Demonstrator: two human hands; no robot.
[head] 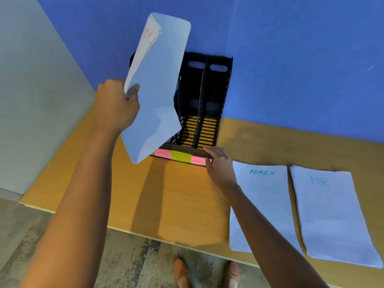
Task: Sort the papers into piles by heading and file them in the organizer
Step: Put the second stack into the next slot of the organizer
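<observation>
Organizer [204, 104] on desk [170, 194], two piles [324, 215] to right.

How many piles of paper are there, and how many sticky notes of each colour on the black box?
Paper piles: 3 — the held pile gripped by the left hand, the ADMIN pile, the HR pile
Pink sticky notes: 2
Yellow-green sticky notes: 1
Total: 6

More notes may hide behind the held pile.
</observation>
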